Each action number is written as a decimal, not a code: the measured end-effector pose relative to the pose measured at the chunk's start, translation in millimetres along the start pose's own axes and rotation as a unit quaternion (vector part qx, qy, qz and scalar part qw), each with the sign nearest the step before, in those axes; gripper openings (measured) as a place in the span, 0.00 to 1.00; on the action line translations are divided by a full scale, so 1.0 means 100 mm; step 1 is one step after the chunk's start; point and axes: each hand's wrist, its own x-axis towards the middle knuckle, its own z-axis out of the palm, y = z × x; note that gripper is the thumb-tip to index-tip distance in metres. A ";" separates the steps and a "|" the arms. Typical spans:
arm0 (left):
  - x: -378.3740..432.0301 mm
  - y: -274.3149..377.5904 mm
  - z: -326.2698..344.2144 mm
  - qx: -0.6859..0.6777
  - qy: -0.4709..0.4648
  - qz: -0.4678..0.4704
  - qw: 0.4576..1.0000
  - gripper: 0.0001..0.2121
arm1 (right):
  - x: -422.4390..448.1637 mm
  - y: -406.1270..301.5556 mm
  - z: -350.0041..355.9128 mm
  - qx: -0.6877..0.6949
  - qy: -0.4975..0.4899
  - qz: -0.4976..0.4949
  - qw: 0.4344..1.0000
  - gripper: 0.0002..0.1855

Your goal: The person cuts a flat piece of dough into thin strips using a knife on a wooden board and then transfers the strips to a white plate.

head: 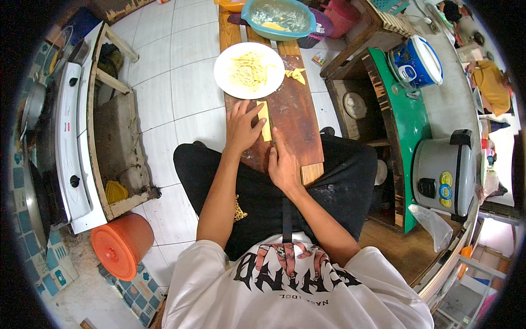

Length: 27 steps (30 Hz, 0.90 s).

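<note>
A flat yellow dough strip (265,127) lies lengthwise on the brown wooden bench (296,119) before me. My left hand (243,130) rests on the wood with its fingers apart, the index finger and thumb touching the strip's left edge. Close to the strip's near end, my right hand (284,166) is closed, index finger stretched forward, around a thin knife that the fingers mostly hide. Beyond the left hand stands a white plate (220,80) heaped with narrow cut dough strips (250,72). A crumpled dough scrap (296,75) sits right of the plate.
A blue basin (246,16) stands at the bench's far end. To the left is a gas stove (70,135), with an orange lidded bucket (123,244) below. On the right, a rice cooker (441,172) and a blue-and-white container (415,61) stand by a green surface (404,111).
</note>
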 end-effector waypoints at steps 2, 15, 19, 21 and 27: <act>0.01 0.03 0.00 0.002 0.002 0.006 1.000 0.22 | 0.00 0.08 0.04 -0.007 0.021 -0.029 0.999 0.32; 0.01 0.02 0.00 0.003 -0.004 -0.002 1.000 0.22 | 0.11 -0.18 0.05 -0.054 -0.077 0.039 0.995 0.35; 0.01 0.01 0.02 0.016 -0.008 -0.005 1.000 0.21 | 0.05 -0.20 -0.01 -0.035 -0.099 0.059 0.993 0.34; 0.00 0.03 0.01 0.027 0.010 0.003 1.000 0.20 | -0.15 -0.10 -0.04 -0.044 -0.077 0.012 0.996 0.34; -0.02 0.01 0.01 0.025 -0.017 -0.013 0.999 0.20 | -0.24 -0.12 -0.14 -0.053 -0.096 0.005 0.994 0.34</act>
